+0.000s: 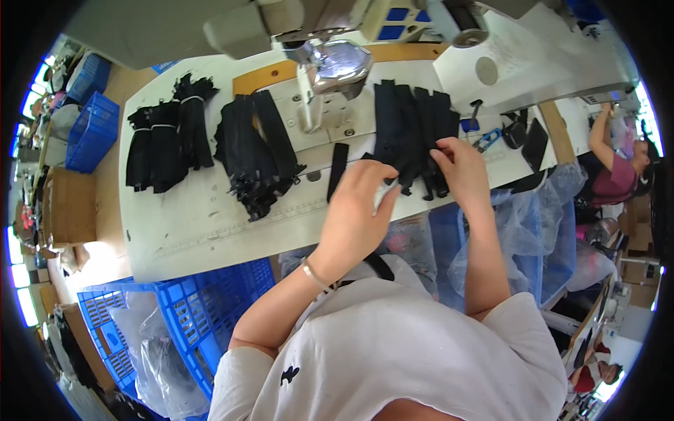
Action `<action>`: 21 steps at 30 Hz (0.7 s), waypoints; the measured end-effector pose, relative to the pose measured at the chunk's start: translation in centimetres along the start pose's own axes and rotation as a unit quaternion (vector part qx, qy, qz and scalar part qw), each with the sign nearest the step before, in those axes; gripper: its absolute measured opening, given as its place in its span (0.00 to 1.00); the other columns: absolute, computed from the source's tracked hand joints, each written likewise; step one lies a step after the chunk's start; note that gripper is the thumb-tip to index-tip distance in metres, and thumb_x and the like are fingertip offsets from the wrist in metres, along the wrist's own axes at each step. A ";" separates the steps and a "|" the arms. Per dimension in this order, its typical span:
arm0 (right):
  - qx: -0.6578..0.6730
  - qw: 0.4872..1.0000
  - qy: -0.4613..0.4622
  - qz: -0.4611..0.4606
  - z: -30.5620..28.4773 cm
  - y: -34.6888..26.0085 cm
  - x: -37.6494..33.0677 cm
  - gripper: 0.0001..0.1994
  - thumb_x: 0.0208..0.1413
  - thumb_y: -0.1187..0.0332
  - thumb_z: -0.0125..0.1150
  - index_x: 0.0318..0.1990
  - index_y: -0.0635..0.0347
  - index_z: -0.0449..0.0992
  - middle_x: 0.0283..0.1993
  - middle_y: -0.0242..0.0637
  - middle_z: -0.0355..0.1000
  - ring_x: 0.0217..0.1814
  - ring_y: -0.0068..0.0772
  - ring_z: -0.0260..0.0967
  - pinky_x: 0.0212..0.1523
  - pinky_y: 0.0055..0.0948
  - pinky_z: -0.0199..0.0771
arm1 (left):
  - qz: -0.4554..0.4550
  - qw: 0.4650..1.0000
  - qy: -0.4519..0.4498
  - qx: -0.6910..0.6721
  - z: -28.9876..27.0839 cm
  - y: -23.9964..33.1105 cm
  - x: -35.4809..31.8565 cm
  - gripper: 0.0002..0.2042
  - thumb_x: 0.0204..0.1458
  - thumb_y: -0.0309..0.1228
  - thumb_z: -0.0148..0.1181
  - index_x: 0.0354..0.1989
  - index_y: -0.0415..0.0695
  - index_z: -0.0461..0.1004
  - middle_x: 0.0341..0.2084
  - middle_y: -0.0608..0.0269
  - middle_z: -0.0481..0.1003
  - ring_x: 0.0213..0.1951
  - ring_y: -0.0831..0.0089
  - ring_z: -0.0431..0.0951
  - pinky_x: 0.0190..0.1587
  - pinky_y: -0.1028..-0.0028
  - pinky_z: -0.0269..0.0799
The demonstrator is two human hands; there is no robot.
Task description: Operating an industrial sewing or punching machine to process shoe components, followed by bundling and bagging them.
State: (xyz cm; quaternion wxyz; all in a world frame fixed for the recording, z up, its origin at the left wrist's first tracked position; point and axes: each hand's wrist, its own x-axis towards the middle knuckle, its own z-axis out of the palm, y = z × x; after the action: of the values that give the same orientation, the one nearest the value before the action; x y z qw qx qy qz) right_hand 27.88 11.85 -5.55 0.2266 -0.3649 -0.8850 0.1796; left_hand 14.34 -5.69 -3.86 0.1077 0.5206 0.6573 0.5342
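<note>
My right hand [460,172] pinches the edge of one black zipper [441,184] in a fanned pile of black zippers [400,123], right of the needle area. At the near left of that pile is my left hand [358,210], curled, with a gap between thumb and fingertips and nothing visible in it. A single black strip [338,172] lies beside its fingers. Farther left rests a loose pile of black zippers [256,144], their ends bunched toward me. Beyond it are tied bundles of black zippers [158,151]. Part of the right pile is hidden behind my left fingers.
The sewing machine [340,67] stands over the white table [203,238]. Blue-handled snips [486,140] and dark small items lie at the right. A blue crate [186,316] with plastic bags is below the left edge; clear plastic [519,224] hangs at right. Another person [618,175] sits far right.
</note>
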 end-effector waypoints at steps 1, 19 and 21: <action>0.011 1.000 -0.004 0.010 -0.1 0.0 0.2 0.09 0.49 0.69 0.63 0.36 0.64 0.75 0.30 0.46 0.73 0.33 0.46 0.72 0.34 0.37 0.70 | -0.022 0.999 -0.023 -0.019 1.9 -0.2 0.2 0.11 0.47 0.20 0.60 0.40 0.37 0.71 0.38 0.50 0.70 0.43 0.53 0.71 0.47 0.65 0.68; 0.375 0.921 0.060 0.086 -2.1 -2.2 4.9 0.22 0.51 0.79 0.54 0.56 0.62 0.65 0.34 0.32 0.72 0.35 0.17 0.65 0.40 0.19 0.64 | -0.049 0.997 0.052 -0.029 7.3 -1.6 3.8 0.13 0.52 0.21 0.54 0.46 0.37 0.67 0.40 0.53 0.69 0.36 0.62 0.75 0.37 0.69 0.72; 0.365 0.927 0.047 0.070 -1.6 -1.6 4.1 0.23 0.51 0.79 0.53 0.57 0.60 0.62 0.34 0.32 0.71 0.35 0.18 0.66 0.40 0.19 0.64 | -0.106 0.968 0.057 -0.220 6.7 -1.1 4.3 0.15 0.54 0.22 0.53 0.51 0.38 0.64 0.42 0.54 0.67 0.34 0.70 0.75 0.34 0.75 0.73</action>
State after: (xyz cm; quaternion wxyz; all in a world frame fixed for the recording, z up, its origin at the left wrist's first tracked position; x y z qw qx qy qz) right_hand 25.26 14.00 -2.38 0.3723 -0.3263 -0.7185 0.4886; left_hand 16.52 1.87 -5.75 0.2382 0.3802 0.5797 0.6802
